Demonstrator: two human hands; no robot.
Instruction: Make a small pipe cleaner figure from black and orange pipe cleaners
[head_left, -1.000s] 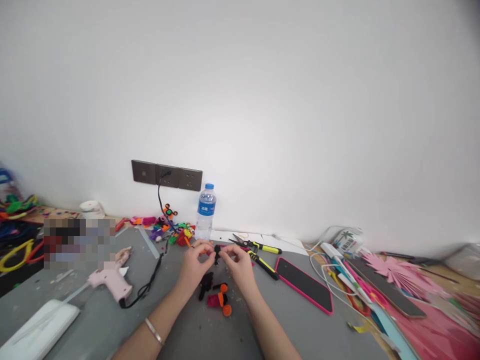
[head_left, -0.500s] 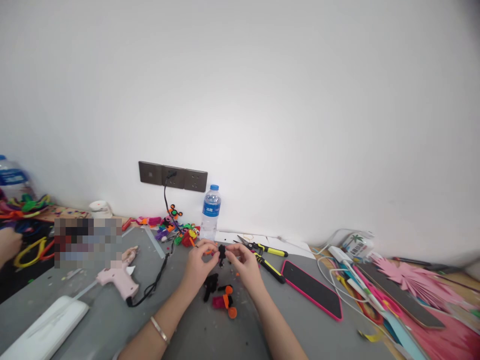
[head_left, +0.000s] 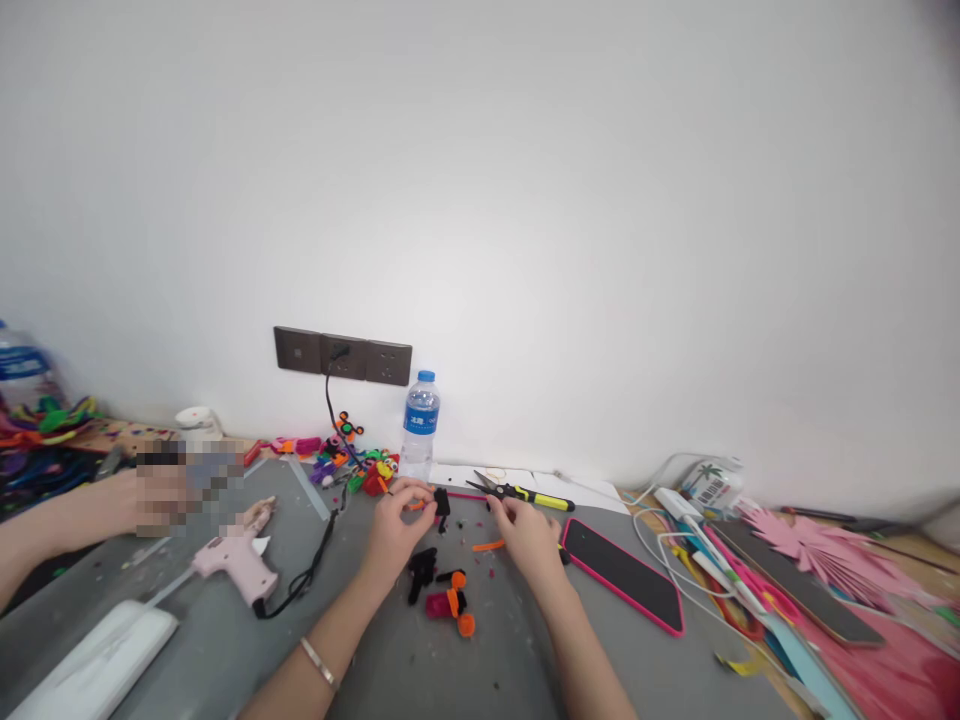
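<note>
Black fuzzy piece: small (head_left: 442, 503), pinched at your left fingertips, raised over the middle of the grey table (head_left: 390, 665).
Left hand: yours (head_left: 401, 520), thumb and index finger closed on that piece; silver bangle (head_left: 319, 662) on the wrist.
Right hand: yours (head_left: 531, 540), apart from the piece, fingers over the scissors (head_left: 547, 500) with yellow-and-black handles; can't tell whether you grip them or only touch.
Scissors: blades parted, tips toward your left hand.
Strips: orange one (head_left: 487, 546) between your hands; magenta one (head_left: 466, 495) beyond, near the blades.
Below your hands: second black fuzzy piece (head_left: 421, 573), just beside a magenta-and-orange piece (head_left: 437, 604).
Behind left hand: red figure (head_left: 375, 480), then a clear bottle (head_left: 420, 430) with blue label, upright by the wall.
To your right: pink-edged phone (head_left: 622, 577), lying flat; farther off, pleated pink paper (head_left: 806, 545).
To your left: pale pink glue gun (head_left: 238, 568) on its side, black cord attached.
Far left: another person's hand (head_left: 161, 497), blurred out; can't tell its grip.
</note>
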